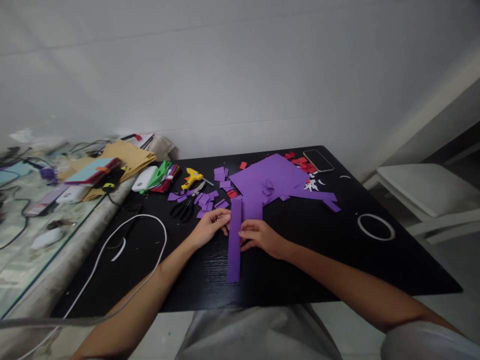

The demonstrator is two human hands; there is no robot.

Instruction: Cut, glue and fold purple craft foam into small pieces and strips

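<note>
A long purple paper strip stands lengthwise in front of me, its near end close to the table's front edge. My left hand is closed on the strip's left edge, thumb on top. From the other side my right hand pinches the right edge between curled fingers. Just behind, partly covered, lies a wider purple paper piece. Large purple sheets are spread beyond it with small cut pieces on top.
Scissors, a yellow glue gun and purple scraps lie left of the sheets. Red scraps, a phone and a white ring are to the right. A white cable loops over my left forearm.
</note>
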